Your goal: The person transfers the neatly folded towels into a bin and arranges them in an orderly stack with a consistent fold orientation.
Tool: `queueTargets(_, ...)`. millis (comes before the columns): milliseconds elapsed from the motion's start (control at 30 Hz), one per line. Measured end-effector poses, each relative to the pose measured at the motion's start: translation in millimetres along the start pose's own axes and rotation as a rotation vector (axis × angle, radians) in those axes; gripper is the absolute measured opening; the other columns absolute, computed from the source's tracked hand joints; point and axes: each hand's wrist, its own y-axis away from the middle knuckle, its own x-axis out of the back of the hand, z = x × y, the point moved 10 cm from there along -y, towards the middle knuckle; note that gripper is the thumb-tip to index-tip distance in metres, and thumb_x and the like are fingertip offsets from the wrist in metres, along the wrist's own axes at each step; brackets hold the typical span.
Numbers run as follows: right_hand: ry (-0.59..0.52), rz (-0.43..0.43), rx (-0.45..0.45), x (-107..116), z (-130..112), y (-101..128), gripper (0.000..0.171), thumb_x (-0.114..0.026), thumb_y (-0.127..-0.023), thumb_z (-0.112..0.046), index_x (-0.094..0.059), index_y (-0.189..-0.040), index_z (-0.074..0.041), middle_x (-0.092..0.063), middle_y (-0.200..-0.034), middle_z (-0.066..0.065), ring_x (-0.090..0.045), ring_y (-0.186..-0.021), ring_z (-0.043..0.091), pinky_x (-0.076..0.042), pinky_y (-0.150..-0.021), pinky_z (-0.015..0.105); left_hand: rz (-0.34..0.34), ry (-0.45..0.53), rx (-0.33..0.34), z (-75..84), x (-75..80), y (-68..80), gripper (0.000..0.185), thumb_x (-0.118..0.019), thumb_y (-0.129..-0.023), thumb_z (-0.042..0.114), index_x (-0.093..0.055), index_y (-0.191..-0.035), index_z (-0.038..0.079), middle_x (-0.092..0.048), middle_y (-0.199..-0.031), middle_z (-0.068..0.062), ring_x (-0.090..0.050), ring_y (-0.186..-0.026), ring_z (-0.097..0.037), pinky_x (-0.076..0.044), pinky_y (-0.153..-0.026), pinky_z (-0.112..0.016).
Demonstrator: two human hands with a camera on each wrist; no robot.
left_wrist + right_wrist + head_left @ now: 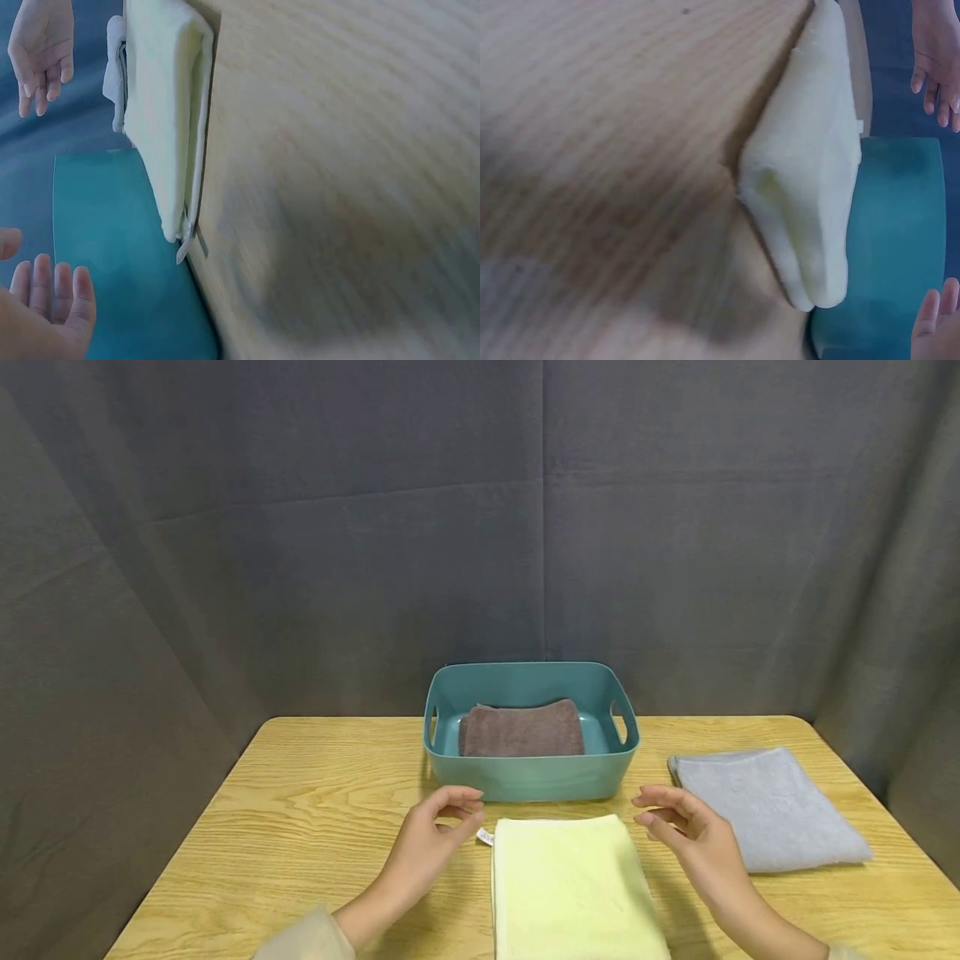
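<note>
Yellow folded towel [577, 893] lies at the head frame's bottom centre, between the left hand [427, 843] and right hand [703, 845], both with fingers loosely bent, apart from it. Above sits a teal basket [532, 781] containing a brown towel [525, 732]; grey towel [776, 814], lower right.

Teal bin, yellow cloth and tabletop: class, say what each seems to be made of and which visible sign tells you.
Teal bin: probably moulded plastic, smooth with slight sheen; thin, even walls, cut-out handles.
Yellow cloth: soft-looking matt textile, perhaps towelling, from its thick, rounded folds.
Tabletop: smooth wood or wood-look laminate; grain lines fit either.
</note>
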Motion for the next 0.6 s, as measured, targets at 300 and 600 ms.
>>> queueTargets(300, 0.109, -0.023, -0.127, 1.6, 24.3, 10.5, 0.038, -0.067, -0.096, -0.021, -0.06, -0.128, -0.002, -0.066, -0.116, 0.002, -0.061, -0.095, 0.004, -0.052, -0.08, 0.021, -0.043, 0.057, 0.053, -11.5, -10.9, 13.2, 0.028, -0.069, -0.094, 0.022, -0.065, -0.119, 0.008, -0.066, -0.114, -0.004, -0.058, -0.102, -0.02, -0.049, -0.081, -0.029)
queueTargets(600, 0.146, -0.032, -0.162, 0.0, 42.5, 20.1, 0.035, -0.068, -0.095, -0.015, -0.06, -0.126, 0.0, -0.066, -0.118, 0.008, -0.061, -0.094, 0.006, -0.05, -0.081, 0.021, -0.1, 0.077, 0.064, -23.8, -24.2, 26.6, 0.037, -0.067, -0.095, 0.018, -0.059, -0.126, 0.0, -0.063, -0.12, -0.01, -0.055, -0.106, -0.022, -0.049, -0.085, -0.032)
